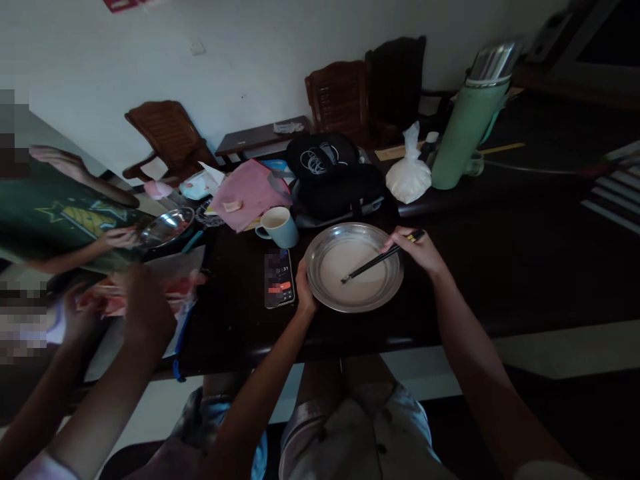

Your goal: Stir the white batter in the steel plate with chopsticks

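Head view: a dark tabletop [225, 327] runs left to right, with a black bag [340, 190] toward its far side. Near me sits a steel basin [353, 306], pale, milky liquid [333, 260] inside it. My left hand [305, 290] is partly closed, gripping the basin's left edge. A blue mug [284, 230] stands to the basin's far left; a lit phone [280, 280] lies just left of that hand. My right hand [415, 249], fingers drawn together, pinches black chopsticks [373, 265], their tips slanting left to the liquid.
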